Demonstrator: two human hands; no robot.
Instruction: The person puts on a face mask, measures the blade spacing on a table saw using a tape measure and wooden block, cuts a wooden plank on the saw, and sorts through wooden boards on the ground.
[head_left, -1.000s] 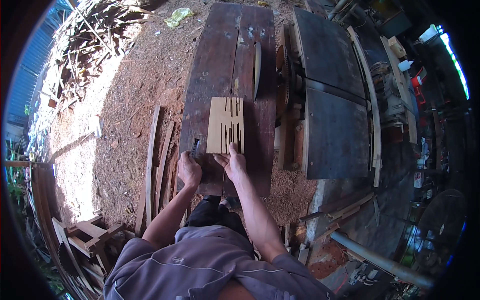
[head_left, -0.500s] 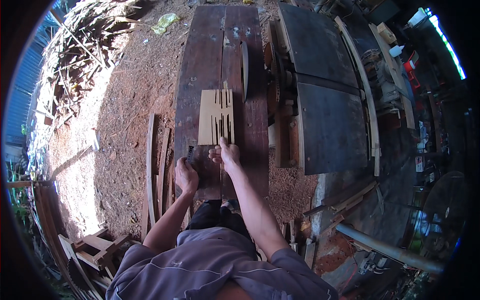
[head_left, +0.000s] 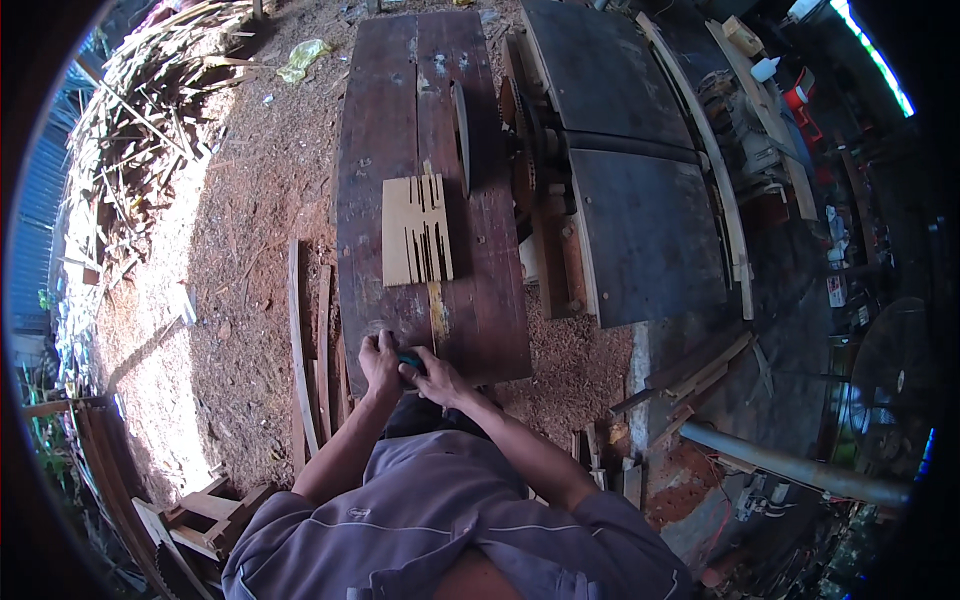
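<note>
At the near edge of the dark wooden saw table [head_left: 385, 150], your two hands meet over a small green object [head_left: 411, 361]. Your left hand [head_left: 380, 362] is curled around it from the left, and your right hand [head_left: 432, 378] closes on it from the right, fingers bent. The object is mostly hidden between them, so you cannot tell what it is.

Farther along the table, well apart from your hands, lies a pale wooden board [head_left: 416, 231] with several dark slots cut into its far end. A yellowish strip of wood [head_left: 437, 312] runs from the board's near edge toward your hands. Beyond the board, a circular saw blade [head_left: 461, 137] stands upright in the table's slot.

To your right sits a second dark table surface [head_left: 640, 190]. To your left, thin curved wooden strips [head_left: 300, 340] lean beside the table, on ground covered with sawdust [head_left: 230, 250]. A heap of thin offcuts [head_left: 140, 130] lies at the far left.
</note>
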